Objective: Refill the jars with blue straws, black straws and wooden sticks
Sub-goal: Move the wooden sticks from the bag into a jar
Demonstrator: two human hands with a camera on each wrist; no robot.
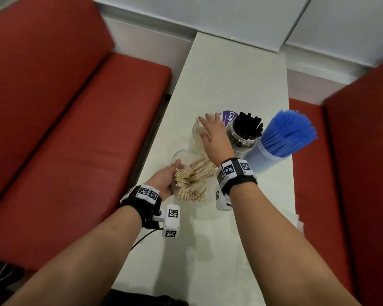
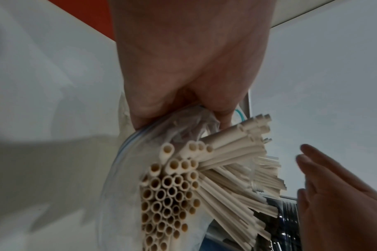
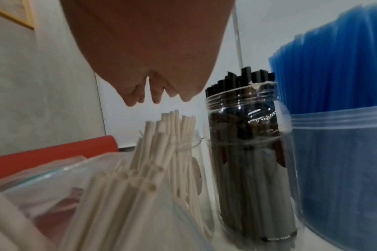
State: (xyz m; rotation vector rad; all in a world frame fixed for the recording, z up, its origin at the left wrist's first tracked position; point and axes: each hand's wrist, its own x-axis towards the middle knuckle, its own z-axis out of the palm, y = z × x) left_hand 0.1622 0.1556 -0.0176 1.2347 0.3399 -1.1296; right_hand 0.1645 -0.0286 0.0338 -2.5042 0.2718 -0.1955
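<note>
left hand (image 1: pixel 164 180) pinched bag (image 2: pixel 127 152) of sticks (image 1: pixel 192 182) at table's (image 1: pixel 230 80) left edge | right hand (image 1: pixel 212 133) spread flat over stick jar (image 3: pixel 191 152), holding nothing

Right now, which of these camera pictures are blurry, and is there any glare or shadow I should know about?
Head view: sharp, wide-angle bend at the edges, arm shadows on the white table. Left wrist view: the right hand is motion-blurred, the sticks in the plastic bag crisp. Right wrist view: soft overall, glare streaks on the jar of black straws.
</note>
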